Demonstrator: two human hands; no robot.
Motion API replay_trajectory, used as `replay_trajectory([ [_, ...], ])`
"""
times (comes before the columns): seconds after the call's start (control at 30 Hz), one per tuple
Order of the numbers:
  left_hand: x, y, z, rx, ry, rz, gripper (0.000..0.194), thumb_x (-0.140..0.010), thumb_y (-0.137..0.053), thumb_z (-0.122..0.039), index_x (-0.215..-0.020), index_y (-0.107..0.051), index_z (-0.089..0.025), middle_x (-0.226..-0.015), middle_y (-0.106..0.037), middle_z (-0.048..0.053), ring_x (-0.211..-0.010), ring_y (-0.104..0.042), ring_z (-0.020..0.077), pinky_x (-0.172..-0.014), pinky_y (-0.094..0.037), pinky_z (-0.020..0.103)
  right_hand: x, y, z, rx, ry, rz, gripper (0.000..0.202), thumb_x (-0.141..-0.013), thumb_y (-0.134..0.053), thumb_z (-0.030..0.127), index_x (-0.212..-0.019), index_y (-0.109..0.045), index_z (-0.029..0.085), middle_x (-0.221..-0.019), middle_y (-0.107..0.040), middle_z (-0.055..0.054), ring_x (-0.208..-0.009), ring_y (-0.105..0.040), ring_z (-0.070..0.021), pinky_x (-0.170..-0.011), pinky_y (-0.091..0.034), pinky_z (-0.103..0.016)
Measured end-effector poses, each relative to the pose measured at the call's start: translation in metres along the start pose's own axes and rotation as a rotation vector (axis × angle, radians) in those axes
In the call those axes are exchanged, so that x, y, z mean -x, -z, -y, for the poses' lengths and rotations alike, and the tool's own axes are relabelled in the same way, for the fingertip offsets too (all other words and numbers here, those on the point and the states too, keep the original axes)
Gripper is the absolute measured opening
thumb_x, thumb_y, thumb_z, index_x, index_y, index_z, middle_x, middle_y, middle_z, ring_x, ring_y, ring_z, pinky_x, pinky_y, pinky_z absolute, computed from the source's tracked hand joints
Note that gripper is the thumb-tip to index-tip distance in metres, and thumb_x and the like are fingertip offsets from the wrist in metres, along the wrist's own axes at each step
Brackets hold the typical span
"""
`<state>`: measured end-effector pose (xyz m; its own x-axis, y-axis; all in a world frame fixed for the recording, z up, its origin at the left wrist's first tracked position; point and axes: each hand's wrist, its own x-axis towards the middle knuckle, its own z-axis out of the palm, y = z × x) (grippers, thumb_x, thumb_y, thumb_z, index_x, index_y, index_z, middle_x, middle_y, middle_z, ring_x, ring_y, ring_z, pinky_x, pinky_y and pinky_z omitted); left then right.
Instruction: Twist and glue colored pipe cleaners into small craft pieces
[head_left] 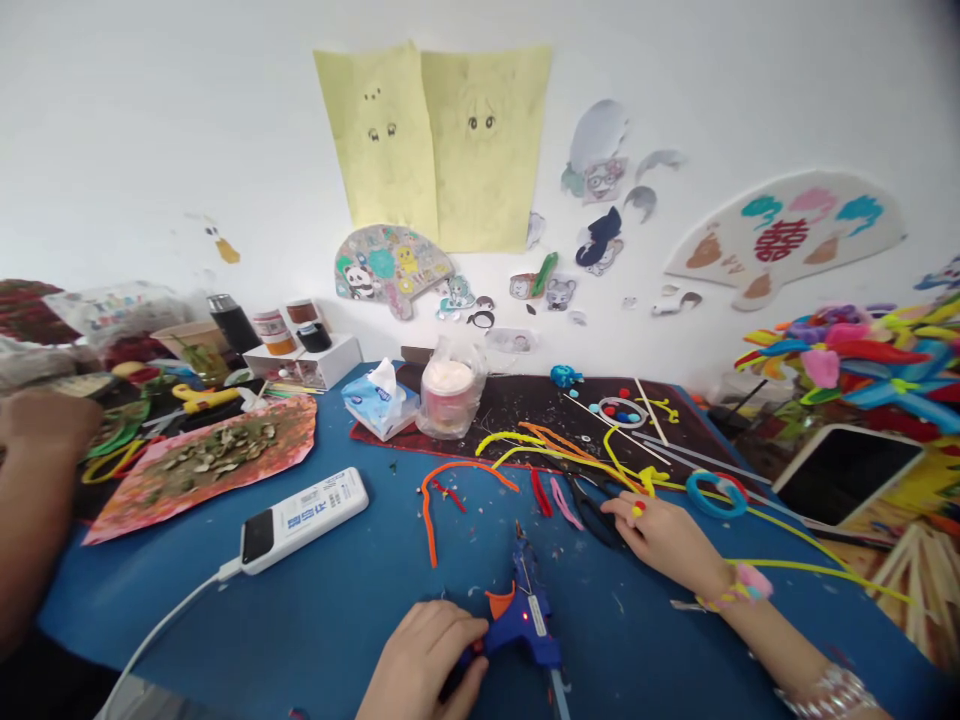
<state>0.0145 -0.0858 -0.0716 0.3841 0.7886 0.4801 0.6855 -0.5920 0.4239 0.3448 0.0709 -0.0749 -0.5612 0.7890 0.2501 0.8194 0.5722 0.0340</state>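
My left hand (429,660) is closed around the handle of a blue hot glue gun (525,610). The gun lies on its side, its nozzle pointing away from me, with a small red light lit and a glue stick at its back. My right hand (664,537), wearing a yellow ring, lies over black-handled scissors (592,510), fingers curled onto them; the hand hides part of them. Just left of the scissors lie a pink pipe cleaner (565,503) and a red pipe cleaner piece (541,494). A bent orange pipe cleaner (427,510) rests beyond the glue gun.
A white power bank (306,520) with a cable lies on the blue table (300,620). Behind are tissues (381,400), a bagged jar (450,395) and yellow pipe cleaners (517,440). A blue tape roll (716,495) and phone (847,475) sit right. Another person's arm (37,490) is at left.
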Motion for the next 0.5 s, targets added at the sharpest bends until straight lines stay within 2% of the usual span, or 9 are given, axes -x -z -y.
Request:
replay_trajectory([
  [0.2, -0.002, 0.003, -0.0007, -0.01, 0.018, 0.024, 0.024, -0.081, -0.055, -0.015, -0.104, -0.053, -0.023, -0.088, -0.066, 0.004, -0.078, -0.062, 0.0186, -0.069, -0.052, 0.031, -0.0016, 0.0001, -0.0019, -0.061, -0.013, 0.011, 0.027, -0.09, -0.033, 0.021, -0.097, -0.058, 0.024, -0.092, -0.066, -0.003, -0.085, -0.063, -0.018, -0.076, -0.047, -0.03],
  [0.5, 0.004, -0.0032, 0.0014, 0.018, 0.054, 0.031, 0.022, -0.084, -0.052, -0.017, -0.105, -0.053, -0.023, -0.09, -0.066, 0.004, -0.082, -0.061, 0.0194, -0.072, -0.051, 0.033, -0.0015, 0.0028, 0.0004, -0.082, 0.016, -0.029, 0.029, -0.088, -0.033, 0.018, -0.096, -0.059, 0.024, -0.09, -0.066, -0.004, -0.081, -0.063, -0.017, -0.076, -0.048, -0.03],
])
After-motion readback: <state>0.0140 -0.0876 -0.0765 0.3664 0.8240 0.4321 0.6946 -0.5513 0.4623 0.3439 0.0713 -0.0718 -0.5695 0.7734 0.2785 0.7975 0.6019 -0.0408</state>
